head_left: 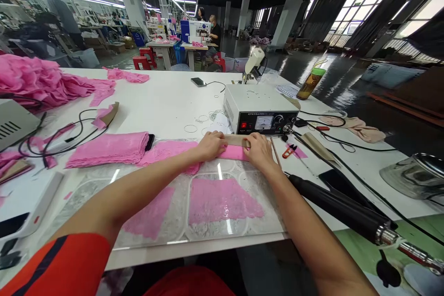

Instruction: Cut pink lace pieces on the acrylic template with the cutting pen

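Observation:
My left hand (211,146) and my right hand (258,150) are side by side at the far edge of a clear glossy board (180,230). Between them my fingers close on the two ends of a flat beige strip (236,139). Directly below the strip lies a band of pink fabric (237,153). More ruffled pink fabric (166,151) spreads left of my left hand, beside a folded pink stack (107,149). Flat pink cut pieces (224,199) show on the board between my forearms. Some fingertips are hidden behind the strip.
A grey control box (263,101) stands behind my right hand. A black handheld tool (333,203) with a cable lies at right, near orange snips (289,151) and a glass jar (409,178). Pink fabric is heaped (38,83) at far left. A bottle (311,84) stands at back right.

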The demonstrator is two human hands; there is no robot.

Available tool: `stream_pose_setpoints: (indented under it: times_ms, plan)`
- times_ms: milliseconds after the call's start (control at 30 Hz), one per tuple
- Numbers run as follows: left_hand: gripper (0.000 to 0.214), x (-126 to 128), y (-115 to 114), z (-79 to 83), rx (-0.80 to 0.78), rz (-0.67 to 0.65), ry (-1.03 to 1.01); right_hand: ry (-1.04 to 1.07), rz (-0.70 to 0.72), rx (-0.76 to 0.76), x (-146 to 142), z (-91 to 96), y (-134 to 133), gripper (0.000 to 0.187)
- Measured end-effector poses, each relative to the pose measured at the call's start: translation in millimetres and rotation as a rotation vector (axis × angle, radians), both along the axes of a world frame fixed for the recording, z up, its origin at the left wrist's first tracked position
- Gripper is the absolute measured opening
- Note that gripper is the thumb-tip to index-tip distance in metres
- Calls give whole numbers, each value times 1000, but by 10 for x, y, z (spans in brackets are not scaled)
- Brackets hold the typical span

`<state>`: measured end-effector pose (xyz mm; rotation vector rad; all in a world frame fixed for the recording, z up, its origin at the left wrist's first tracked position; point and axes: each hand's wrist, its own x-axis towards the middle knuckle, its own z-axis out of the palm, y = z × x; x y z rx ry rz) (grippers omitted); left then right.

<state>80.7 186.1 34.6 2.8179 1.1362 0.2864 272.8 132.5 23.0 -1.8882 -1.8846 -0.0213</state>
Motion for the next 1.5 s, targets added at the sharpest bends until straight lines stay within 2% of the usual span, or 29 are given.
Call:
stream_pose_setpoints:
  times_ms: [233,433,500,600,733,833,933,1133,1233,1300,1367,1500]
  plan:
    - [19,-7,7,0,44,7,-10,30,-8,97,114,-106,86,34]
    - [41,100,131,119,101,49,-20,74,5,185,192,-217,184,29]
    - [36,173,204,159,99,42,2,90,22,228,201,-238,205,27]
    - [24,266,315,211,95,46,33,116,56,323,196,-208,188,26]
    - [32,275,421,271,97,85,18,135,115,467,122,-114,52,22]
    - [31,208,465,298,90,152,-33,111,243,475,19,-133,-49,18]
    - [31,103,520,309,83,256,-102,90,336,434,-66,-230,-72,20]
    - [32,-289,750,280,22,520,-148,85,253,358,-105,-351,-9,22]
    - [33,-522,830,248,-10,593,-140,92,206,321,-94,-350,17,21]
    - [34,-617,823,222,5,587,-143,104,170,302,-64,-345,40,20]
    - [33,-629,760,185,30,521,-148,117,132,283,-15,-347,68,19]
    - [32,-435,546,60,-15,184,-116,139,97,235,94,-390,136,17]
